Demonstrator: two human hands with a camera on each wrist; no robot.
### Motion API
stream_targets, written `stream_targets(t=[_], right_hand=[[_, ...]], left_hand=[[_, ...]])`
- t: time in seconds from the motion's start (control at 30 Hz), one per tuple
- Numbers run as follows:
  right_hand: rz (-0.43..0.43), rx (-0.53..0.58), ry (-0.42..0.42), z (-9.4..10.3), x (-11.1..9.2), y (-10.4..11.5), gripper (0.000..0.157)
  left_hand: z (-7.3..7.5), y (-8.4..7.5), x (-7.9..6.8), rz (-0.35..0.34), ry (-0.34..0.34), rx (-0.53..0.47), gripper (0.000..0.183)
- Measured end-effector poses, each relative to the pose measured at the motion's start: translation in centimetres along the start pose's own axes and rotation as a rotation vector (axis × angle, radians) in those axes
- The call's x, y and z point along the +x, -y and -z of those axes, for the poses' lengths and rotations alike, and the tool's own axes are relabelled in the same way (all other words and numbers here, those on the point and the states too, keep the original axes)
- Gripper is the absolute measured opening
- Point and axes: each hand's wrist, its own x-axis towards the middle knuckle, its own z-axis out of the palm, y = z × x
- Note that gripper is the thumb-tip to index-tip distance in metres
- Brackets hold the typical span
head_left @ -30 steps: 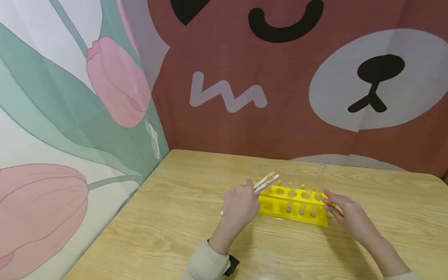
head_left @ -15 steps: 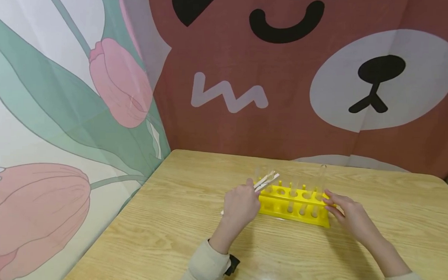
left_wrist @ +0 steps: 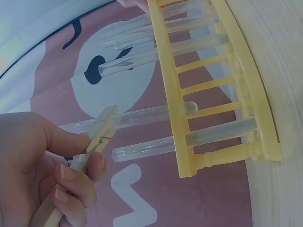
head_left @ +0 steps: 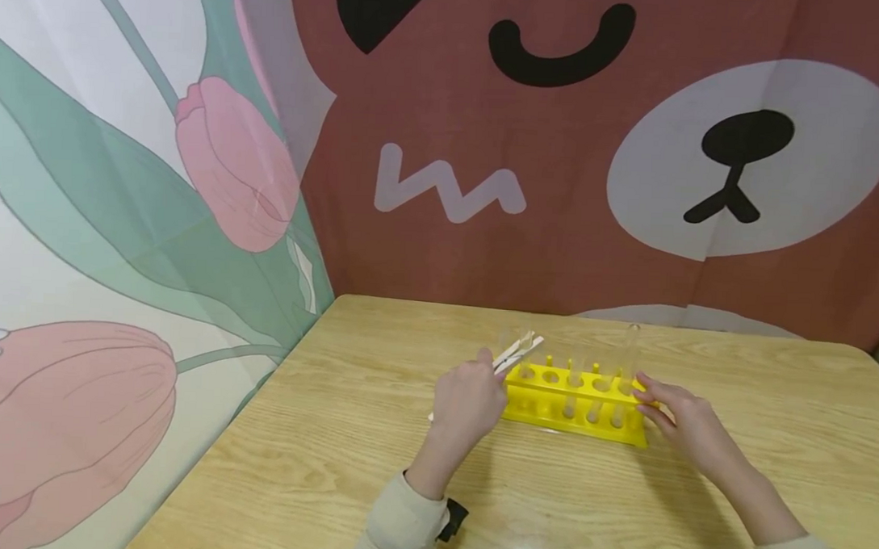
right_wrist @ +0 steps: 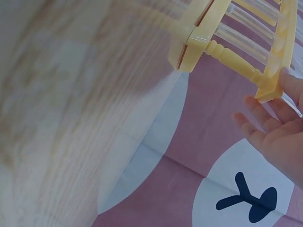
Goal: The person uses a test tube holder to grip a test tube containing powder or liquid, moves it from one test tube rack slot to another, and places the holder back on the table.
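Note:
My left hand (head_left: 467, 405) grips a wooden test tube clamp (head_left: 517, 354) by its handles, above the left end of a yellow test tube rack (head_left: 561, 428). In the left wrist view the clamp's jaws lie at the middle of a clear test tube (left_wrist: 147, 116). That tube's rounded bottom shows just below the rack's top plate, higher than its neighbours. Another tube (left_wrist: 142, 149) stands in the end hole beside it. My right hand (head_left: 685, 416) pinches the right end of the top plate between thumb and fingers, as the right wrist view also shows.
Several more clear tubes, among them a tall tube (head_left: 631, 350), stand toward the rack's right side. The rack sits on a wood-grain table (head_left: 318, 432). Behind the table hangs a brown bear-print cloth (head_left: 425, 258), with a floral cloth (head_left: 135, 240) at the left.
My left hand and the clamp have shifted slightly left. The right hand keeps its grip and the rack stays in place.

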Motion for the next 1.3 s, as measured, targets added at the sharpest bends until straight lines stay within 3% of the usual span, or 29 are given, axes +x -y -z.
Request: stream_targets(t=[0.17, 0.93, 1.3], right_hand=[[-0.031, 0.009, 0.015, 0.04, -0.12, 0.05, 0.032], [-0.011, 0.004, -0.002, 0.03, -0.1, 0.13, 0.033], [-0.016, -0.002, -0.001, -0.01, -0.02, -0.03, 0.042]], left_hand=[[0.06, -0.01, 0.02, -0.014, -0.019, 0.003, 0.026], [0.69, -0.78, -0.28, -0.025, -0.056, -0.005, 0.025], [0.95, -0.82, -0.38, -0.037, -0.087, -0.019, 0.025]])
